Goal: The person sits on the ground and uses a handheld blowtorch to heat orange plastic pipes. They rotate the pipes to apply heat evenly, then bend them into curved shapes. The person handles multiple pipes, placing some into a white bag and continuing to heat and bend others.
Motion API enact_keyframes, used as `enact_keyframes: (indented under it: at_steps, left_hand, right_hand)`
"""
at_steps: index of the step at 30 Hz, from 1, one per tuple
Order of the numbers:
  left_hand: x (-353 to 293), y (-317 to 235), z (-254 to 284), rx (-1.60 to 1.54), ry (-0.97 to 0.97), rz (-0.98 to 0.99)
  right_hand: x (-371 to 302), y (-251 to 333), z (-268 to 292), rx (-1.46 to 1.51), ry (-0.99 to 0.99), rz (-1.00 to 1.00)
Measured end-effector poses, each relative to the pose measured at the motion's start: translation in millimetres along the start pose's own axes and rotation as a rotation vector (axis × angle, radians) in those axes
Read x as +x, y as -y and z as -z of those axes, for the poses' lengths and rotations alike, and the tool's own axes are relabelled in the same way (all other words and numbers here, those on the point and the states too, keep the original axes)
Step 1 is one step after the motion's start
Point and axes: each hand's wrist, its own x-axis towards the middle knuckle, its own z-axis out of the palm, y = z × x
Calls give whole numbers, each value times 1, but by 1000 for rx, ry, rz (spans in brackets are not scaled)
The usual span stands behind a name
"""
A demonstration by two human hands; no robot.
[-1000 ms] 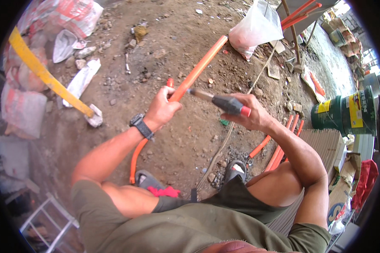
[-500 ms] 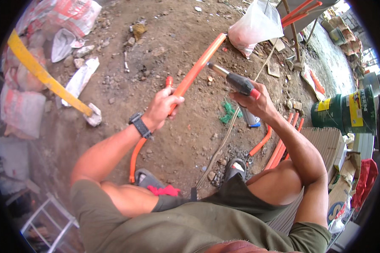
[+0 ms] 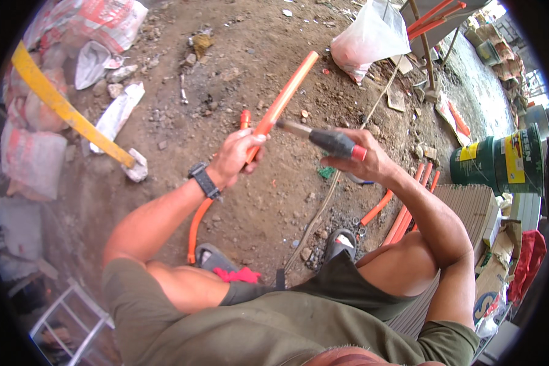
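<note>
My left hand [image 3: 236, 157] is closed around the lower part of an orange plastic pipe [image 3: 287, 91], which slants up and to the right. In my right hand [image 3: 367, 157] is a blowtorch [image 3: 333, 143] with a black body, a red knob and a metal nozzle. The nozzle tip points left at the pipe, just above my left hand; whether a flame burns I cannot tell. Beyond my left hand shows a short orange pipe end [image 3: 245, 119]. A bent orange pipe [image 3: 196, 229] runs down from below my left wrist to beside my foot.
On the dirt ground at right lie more orange pipes [image 3: 404, 216] and a curved piece [image 3: 377, 208]. Dark green buckets [image 3: 474, 163] stand farther right. A white plastic bag [image 3: 372, 43] is ahead; a yellow curved bar [image 3: 67, 104] and sacks [image 3: 33, 158] are at left.
My right hand has brought the blowtorch left and down, so its nozzle now points lower on the pipe. The pipe's far end has shifted slightly left; my left hand keeps its hold.
</note>
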Motion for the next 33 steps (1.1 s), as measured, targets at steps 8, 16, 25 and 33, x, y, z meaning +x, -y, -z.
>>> enact_keyframes:
  at_steps: [8, 16, 25, 33]
  left_hand:
    - [-5, -3, -2, 18, 17, -7]
    - [-4, -2, 1, 16, 50, -14]
    - [-6, -6, 1, 2, 75, -18]
    - [-4, -9, 0, -25, 85, -10]
  right_hand:
    - [3, 9, 10, 17, -85, -214]
    - [2, 1, 19, 133, -123, -323]
    - [4, 2, 20, 148, -99, -341]
    - [-3, -8, 10, 56, -37, -59]
